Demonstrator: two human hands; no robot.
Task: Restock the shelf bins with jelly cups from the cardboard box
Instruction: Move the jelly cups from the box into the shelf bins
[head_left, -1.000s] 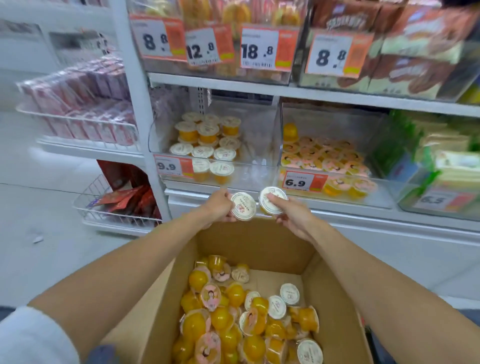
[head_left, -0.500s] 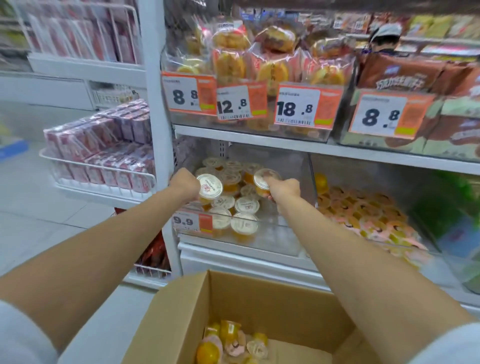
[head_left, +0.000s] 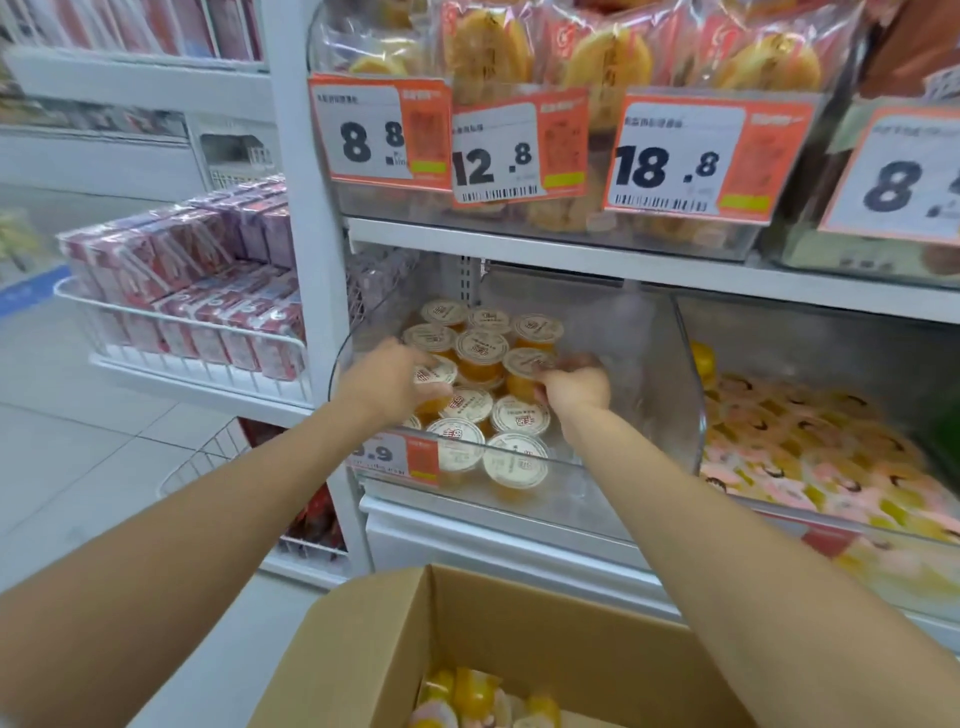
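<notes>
STOCKING THE JELLY BIN: We reach with both bare arms into the clear shelf bin (head_left: 654, 384) on the middle shelf. Our left hand (head_left: 387, 382) curls fingers and thumb round a jelly cup (head_left: 435, 375), white lid up, at the left side of the bin. Our right hand (head_left: 574, 388) grips a second cup (head_left: 525, 365) at its rim, just right of the stacked cups (head_left: 480, 347) in the bin's far left part.

More white-lidded front cups (head_left: 514, 460) stand near us behind the bin's clear wall, beside an orange price tag (head_left: 397, 457) ending in .9.

The cardboard box (head_left: 519, 639) sits open at the near edge, below our arms, with a few yellow and pink loose cups (head_left: 467, 696) showing inside it.

To the right, a neighbouring bin (head_left: 857, 353) holds pink-lidded cups (head_left: 805, 452).

On the shelf above, wrapped pastries (head_left: 602, 62) sit behind tags reading 8.8 (head_left: 374, 135), 12.8 (head_left: 493, 161) and 18.8 (head_left: 670, 163).

At the far left, a white wire basket (head_left: 171, 332) carries rows of pink cartons (head_left: 208, 260).
</notes>
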